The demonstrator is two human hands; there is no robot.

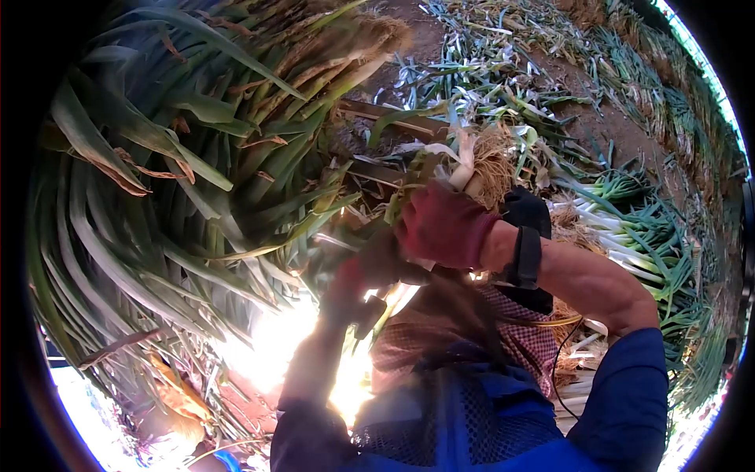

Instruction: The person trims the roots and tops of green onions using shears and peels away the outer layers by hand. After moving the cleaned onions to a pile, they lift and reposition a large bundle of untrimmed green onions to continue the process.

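The right hand point(440, 224), in a red glove, is closing around the white shank of a leek point(464, 169) just below its tangled root tuft point(495, 161), fingers wrapped tight on the stalk. The left hand point(354, 287), also gloved, is sitting lower and nearer, curled about something dark at the stalk; the glare behind it is washing out the detail, so I cannot tell whether it is pinching a small tool or only the leaves. The leek is being held up in front of the camera, roots pointing far and right, its long green leaves point(181, 181) fanning across the whole left of the scene.

The main risk, as I judge it, is the strong backlight: with the near hand half lost in glare, any cutting or stripping there is being done almost blind, and a slip could catch the glove. The heavy leaf mass is also hanging well out to the left, so its weight could twist the stalk inside the right hand's grip or snap the shank. The thin cable point(562, 346) running under the right forearm could snag on leaves. Trimmed leeks point(621, 228) are lying on the soil to the far right.
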